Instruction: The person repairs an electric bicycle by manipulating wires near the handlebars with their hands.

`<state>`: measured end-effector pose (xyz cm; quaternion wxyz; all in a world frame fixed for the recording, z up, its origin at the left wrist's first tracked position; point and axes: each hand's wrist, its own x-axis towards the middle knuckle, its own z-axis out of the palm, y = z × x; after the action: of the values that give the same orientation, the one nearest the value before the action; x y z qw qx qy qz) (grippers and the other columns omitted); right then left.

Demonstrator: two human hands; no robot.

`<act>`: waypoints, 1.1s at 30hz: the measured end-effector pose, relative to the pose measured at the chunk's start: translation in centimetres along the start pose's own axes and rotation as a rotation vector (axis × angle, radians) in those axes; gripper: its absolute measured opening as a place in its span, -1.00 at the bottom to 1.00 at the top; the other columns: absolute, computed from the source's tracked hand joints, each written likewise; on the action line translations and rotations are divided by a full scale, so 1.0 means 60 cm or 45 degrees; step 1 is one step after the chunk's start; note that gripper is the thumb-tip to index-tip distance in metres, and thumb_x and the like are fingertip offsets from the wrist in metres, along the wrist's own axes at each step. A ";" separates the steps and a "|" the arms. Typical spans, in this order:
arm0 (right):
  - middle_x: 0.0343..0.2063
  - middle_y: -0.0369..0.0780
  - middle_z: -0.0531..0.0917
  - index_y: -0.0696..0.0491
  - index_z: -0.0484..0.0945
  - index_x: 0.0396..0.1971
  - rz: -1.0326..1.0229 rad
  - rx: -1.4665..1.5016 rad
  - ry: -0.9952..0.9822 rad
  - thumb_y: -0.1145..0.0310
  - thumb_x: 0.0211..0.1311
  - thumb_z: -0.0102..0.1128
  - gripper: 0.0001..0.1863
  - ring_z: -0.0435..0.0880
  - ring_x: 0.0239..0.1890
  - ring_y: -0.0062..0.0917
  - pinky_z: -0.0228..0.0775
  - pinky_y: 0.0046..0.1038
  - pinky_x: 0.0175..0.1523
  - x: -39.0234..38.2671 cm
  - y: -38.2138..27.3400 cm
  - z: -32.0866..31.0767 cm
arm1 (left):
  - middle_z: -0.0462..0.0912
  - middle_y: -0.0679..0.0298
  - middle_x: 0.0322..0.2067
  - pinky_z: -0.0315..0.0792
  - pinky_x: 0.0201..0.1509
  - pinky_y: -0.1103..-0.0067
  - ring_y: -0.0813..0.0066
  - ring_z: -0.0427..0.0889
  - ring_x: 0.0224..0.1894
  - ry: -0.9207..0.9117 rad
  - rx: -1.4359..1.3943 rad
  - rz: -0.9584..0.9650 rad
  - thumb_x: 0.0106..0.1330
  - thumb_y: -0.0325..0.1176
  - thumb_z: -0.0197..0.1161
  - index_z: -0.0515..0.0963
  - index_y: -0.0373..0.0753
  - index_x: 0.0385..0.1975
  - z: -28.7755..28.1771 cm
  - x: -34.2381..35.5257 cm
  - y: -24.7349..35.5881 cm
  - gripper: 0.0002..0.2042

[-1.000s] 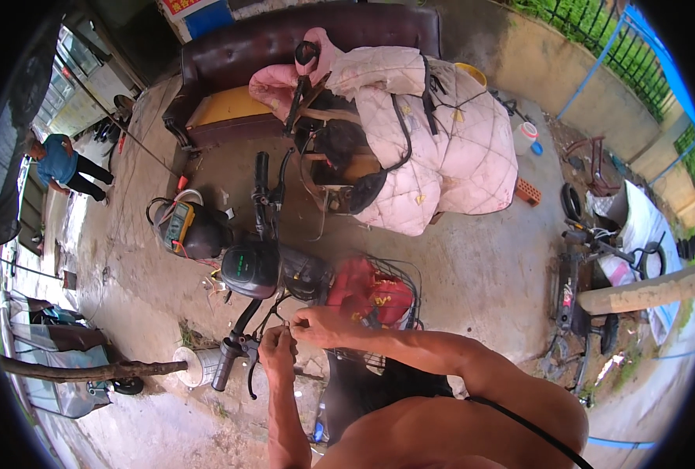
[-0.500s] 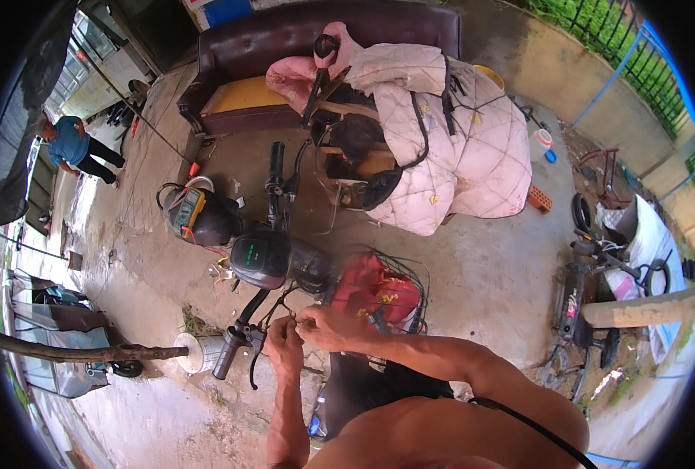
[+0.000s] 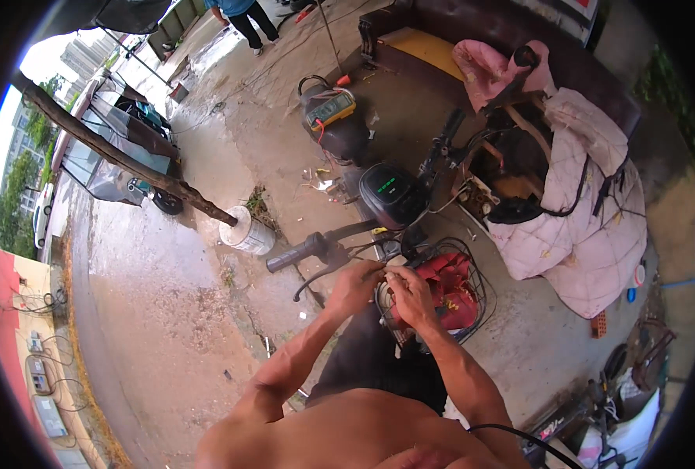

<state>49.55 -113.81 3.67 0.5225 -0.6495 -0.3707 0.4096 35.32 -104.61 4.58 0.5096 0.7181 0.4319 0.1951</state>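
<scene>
We are observing both hands meeting over the scooter's handlebar area, just behind the wire basket (image 3: 472, 270). The left hand (image 3: 355, 288) is curling closed, its fingertips pinching at a thin cable (image 3: 363, 248) that is running beside the handlebar stem. The right hand (image 3: 411, 297) is lying just beside it, touching it at the fingertips, fingers bent and pinching the same small spot; what exactly is being held between them is too small for us to tell.

The left handlebar grip (image 3: 296, 254) is projecting to the left of the hands, near but apart from them, with the brake lever (image 3: 316, 283) curving below it. The scooter's display housing (image 3: 393, 191) is sitting beyond the hands, further from the person. A red cloth (image 3: 453, 285) is lying in the basket, directly to the right of the right hand.

Further off, we are noting a multimeter (image 3: 330, 108) resting on a dark seat, a pink quilted cover (image 3: 590, 211) draping over a second vehicle, and a white bucket (image 3: 247, 233) standing on the concrete floor (image 3: 191, 313).
</scene>
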 end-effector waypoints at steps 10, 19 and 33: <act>-0.35 -0.18 0.72 0.20 0.67 -0.12 0.102 0.034 0.037 0.17 0.44 0.14 -0.64 0.66 -0.27 -0.52 0.47 -0.45 -0.13 0.016 -0.005 -0.007 | 0.73 0.17 -0.34 0.55 -0.20 0.50 0.45 0.69 -0.32 -0.047 0.009 -0.004 0.36 -0.36 0.24 0.69 -0.32 -0.10 -0.009 0.016 -0.003 -0.77; -0.48 -0.34 0.62 0.22 0.64 -0.29 0.008 0.017 0.102 0.15 0.45 0.16 -0.62 0.49 -0.44 -0.68 0.37 -0.51 -0.31 0.016 0.031 -0.009 | 0.69 0.05 -0.32 0.51 -0.10 0.34 0.17 0.68 -0.24 -0.011 -0.017 -0.087 0.32 -0.25 0.19 0.65 -0.26 -0.24 -0.004 0.013 -0.003 -0.78; -0.39 -0.34 0.68 0.21 0.67 -0.20 0.051 0.127 0.040 0.27 0.40 0.22 -0.73 0.56 -0.33 -0.68 0.42 -0.55 -0.19 0.021 0.043 0.005 | 0.66 0.07 -0.38 0.52 -0.20 0.35 0.22 0.68 -0.31 0.038 0.227 0.100 0.27 -0.29 0.31 0.64 -0.30 -0.28 -0.001 0.021 -0.014 -0.80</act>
<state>49.90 -113.03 0.94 0.5518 -0.6363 -0.3285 0.4275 35.62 -103.42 3.64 0.4291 0.7740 0.4266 0.1867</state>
